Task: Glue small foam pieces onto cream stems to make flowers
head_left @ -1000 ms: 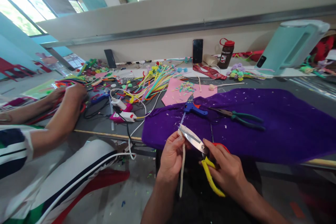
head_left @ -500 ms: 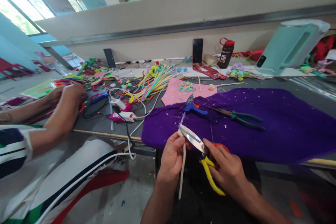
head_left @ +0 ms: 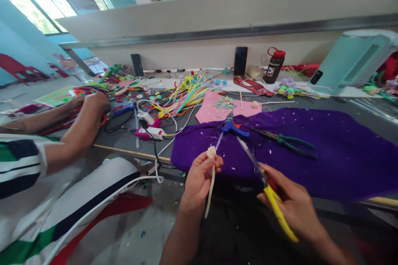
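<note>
Between its fingertips my left hand (head_left: 200, 178) pinches a cream pipe cleaner (head_left: 210, 192). A small cream bud or rosette (head_left: 211, 152) shows at its top, and the loose end hangs down past the palm. To the right, my right hand (head_left: 290, 194) grips a pair of scissors (head_left: 275, 203) with yellow and red handles. Their blades point up and left, apart from the bud, slightly blurred. Beyond both hands, a blue glue gun (head_left: 233, 127) with a glue stick in it lies on the purple cloth (head_left: 342, 145). Green-handled pliers (head_left: 290, 140) rest to its right.
Pink paper (head_left: 205, 112) carries small coloured snippets. Behind it spread many coloured pipe cleaners (head_left: 189, 97). A phone (head_left: 240, 61), a brown bottle (head_left: 275, 66) and a mint kettle (head_left: 351, 64) stand along the back. At left, another person's arm (head_left: 76, 132) works near a power strip (head_left: 152, 133) with cables.
My right hand has drawn the scissors away from the bud, to the right. The bud in my left hand now shows uncovered. The view has shifted slightly.
</note>
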`<act>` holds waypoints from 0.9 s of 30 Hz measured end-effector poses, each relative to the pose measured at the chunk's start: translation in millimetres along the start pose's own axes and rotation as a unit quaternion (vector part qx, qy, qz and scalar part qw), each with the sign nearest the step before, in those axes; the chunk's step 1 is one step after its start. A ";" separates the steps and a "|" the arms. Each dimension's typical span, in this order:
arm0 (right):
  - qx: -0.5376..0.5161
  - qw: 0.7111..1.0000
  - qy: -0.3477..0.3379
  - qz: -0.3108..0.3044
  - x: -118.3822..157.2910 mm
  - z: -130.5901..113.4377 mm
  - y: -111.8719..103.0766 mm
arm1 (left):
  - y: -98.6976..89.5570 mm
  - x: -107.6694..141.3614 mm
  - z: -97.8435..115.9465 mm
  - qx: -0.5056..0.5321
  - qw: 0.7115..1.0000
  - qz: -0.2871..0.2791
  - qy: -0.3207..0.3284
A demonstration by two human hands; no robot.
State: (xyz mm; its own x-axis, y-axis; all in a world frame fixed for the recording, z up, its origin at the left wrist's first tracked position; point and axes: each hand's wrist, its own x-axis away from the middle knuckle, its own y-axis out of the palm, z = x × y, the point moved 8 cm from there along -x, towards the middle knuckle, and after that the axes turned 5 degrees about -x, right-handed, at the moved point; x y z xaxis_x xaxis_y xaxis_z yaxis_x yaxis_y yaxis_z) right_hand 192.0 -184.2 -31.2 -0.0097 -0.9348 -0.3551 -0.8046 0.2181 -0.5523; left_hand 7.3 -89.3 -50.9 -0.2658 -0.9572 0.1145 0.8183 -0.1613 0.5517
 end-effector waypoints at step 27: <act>0.516 0.810 0.249 -0.129 -98.0 178.7 -185.3 | -15.6 17.9 40.4 -0.272 0.945 0.054 0.177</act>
State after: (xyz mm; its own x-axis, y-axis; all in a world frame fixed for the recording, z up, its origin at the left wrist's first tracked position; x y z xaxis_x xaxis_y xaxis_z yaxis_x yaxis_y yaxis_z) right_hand 448.1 -82.9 -28.9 -0.3644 -0.9279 0.0786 0.1037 -0.1243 -0.9868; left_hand -30.9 -94.2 -24.1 -0.0576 -0.9801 -0.1901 0.9972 -0.0657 0.0365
